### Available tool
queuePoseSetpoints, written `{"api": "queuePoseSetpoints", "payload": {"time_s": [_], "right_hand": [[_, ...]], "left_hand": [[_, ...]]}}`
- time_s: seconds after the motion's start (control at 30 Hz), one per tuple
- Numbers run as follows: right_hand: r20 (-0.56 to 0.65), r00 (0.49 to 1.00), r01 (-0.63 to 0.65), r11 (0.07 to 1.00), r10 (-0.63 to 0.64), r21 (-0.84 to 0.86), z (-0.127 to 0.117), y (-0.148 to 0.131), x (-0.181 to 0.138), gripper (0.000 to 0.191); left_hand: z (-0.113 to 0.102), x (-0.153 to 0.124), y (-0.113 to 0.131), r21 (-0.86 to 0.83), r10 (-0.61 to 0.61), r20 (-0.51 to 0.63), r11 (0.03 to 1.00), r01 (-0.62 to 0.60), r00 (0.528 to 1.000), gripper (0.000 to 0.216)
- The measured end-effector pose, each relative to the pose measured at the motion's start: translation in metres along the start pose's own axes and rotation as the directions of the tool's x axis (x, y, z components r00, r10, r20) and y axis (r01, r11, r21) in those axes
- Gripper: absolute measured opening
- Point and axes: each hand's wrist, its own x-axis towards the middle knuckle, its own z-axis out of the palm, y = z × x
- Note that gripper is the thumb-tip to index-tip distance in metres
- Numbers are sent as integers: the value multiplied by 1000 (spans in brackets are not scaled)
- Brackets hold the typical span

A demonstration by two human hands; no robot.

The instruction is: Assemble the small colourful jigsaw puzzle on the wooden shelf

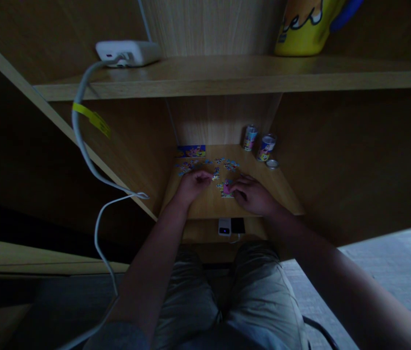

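Observation:
Small colourful jigsaw pieces lie spread over a wooden shelf board (201,206). My left hand (193,184) is closed in a pinch at a jigsaw piece (215,176) near the middle. To the right, my right hand (251,193) has its fingers bent over the edge of a joined patch of puzzle (225,187) with pink and yellow on it. Whether those fingers grip a piece is too dark and small to tell. Loose pieces form a pile (186,167) on the left and another pile (230,165) behind the patch.
A blue picture card (191,151) lies at the back left. Two printed cans (249,138) stand at the back right beside a round lid (272,164). Above are a shelf edge (227,86), a white charger (132,52) with a hanging cable (81,131), and a yellow mug (302,31).

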Motion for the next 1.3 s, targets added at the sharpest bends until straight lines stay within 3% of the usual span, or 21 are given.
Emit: {"api": "queuePoseSetpoints", "payload": {"time_s": [0.27,0.53,0.83,1.3], "right_hand": [[7,1000,-3,1000,3,5,1,1,0,28],[4,1000,10,1000,-10,-8,1,0,0,28],[6,1000,13,1000,-13,-16,0,-1,0,27],[1,1000,10,1000,-10,-3,0,0,1,28]], "left_hand": [[2,0,7,179,147,103,970,-164,984,24],[13,-1,8,348,329,236,850,-395,914,36],[14,-4,9,319,304,247,871,-373,920,46],[16,-6,14,470,314,277,780,-413,908,48]]}}
